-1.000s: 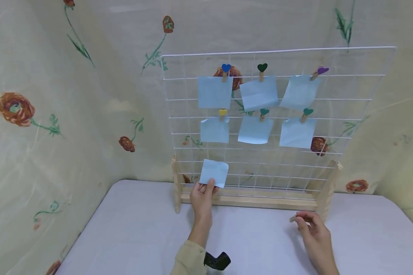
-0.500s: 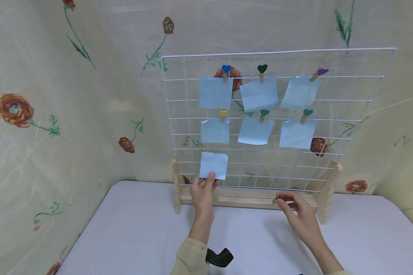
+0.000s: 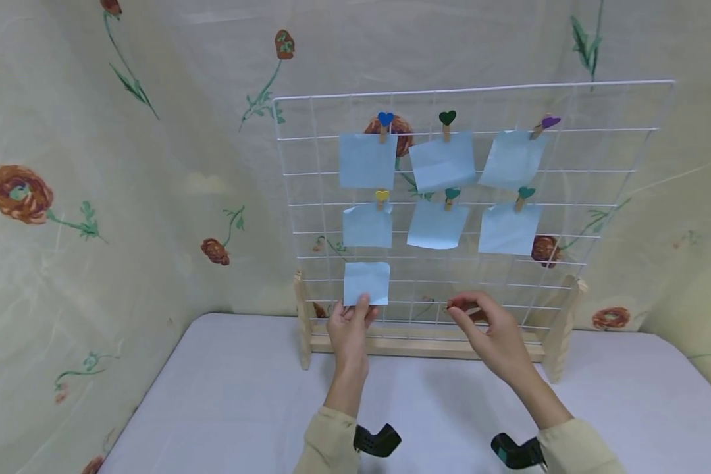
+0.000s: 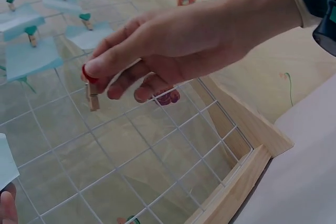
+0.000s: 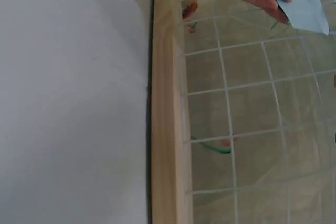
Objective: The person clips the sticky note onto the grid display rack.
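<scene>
My left hand pinches a blue square of paper by its lower edge, thumb in front, against the lower left of a white wire grid. In the right wrist view this paper overlaps the wires. My right hand is to the right, in front of the grid's lower middle. Between its thumb and index finger it pinches a small wooden clothespin with a red top, best seen in the left wrist view. The other fingers of that hand are loosely bent.
Two rows of blue papers hang higher on the grid, each under a heart-topped clothespin, such as the blue-hearted clothespin. A wooden stand holds the grid on a white-covered table. Behind hangs a flowered cloth.
My right hand has moved left and up toward the paper, still pinching the clothespin. My left hand has raised the paper slightly, up the grid.
</scene>
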Available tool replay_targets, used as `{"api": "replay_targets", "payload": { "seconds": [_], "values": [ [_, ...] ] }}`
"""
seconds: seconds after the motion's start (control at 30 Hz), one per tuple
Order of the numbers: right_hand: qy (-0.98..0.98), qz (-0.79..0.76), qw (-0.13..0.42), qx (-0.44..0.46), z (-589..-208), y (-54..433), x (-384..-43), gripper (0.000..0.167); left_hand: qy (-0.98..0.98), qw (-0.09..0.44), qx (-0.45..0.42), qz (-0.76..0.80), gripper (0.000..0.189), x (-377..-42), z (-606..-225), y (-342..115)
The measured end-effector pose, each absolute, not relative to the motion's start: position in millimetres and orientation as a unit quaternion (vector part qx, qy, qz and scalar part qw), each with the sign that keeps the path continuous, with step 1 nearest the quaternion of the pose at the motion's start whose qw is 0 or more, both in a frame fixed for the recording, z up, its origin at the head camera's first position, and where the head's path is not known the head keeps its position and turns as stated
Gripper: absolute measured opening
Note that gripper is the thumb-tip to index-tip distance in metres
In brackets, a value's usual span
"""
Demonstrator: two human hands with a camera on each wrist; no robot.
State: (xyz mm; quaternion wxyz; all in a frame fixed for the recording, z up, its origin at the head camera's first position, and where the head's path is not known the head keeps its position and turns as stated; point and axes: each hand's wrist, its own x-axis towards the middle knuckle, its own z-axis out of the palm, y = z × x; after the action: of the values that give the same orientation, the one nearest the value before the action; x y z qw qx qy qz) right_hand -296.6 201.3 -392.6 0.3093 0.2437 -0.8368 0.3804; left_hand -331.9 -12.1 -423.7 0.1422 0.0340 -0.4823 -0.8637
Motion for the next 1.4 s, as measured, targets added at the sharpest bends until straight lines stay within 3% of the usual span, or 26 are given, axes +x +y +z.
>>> {"api": "replay_targets", "payload": {
  "seconds": [0.2,0.9,1.4],
  "values": [
    [-0.822,0.389,0.323,0.263,-380,186,-301,0.024,-0.48,0.138,0.031,-0.866,0.037,-334,-425,-14],
    [-0.836,0.39,0.289,0.257,-354,167,-313,0.014,-0.495,0.097,0.05,-0.862,0.039,-336,-424,-16],
    [-0.827,0.381,0.294,0.289,-337,146,-322,0.013,-0.491,0.089,0.056,-0.865,0.041,-340,-426,-19]
  ]
}}
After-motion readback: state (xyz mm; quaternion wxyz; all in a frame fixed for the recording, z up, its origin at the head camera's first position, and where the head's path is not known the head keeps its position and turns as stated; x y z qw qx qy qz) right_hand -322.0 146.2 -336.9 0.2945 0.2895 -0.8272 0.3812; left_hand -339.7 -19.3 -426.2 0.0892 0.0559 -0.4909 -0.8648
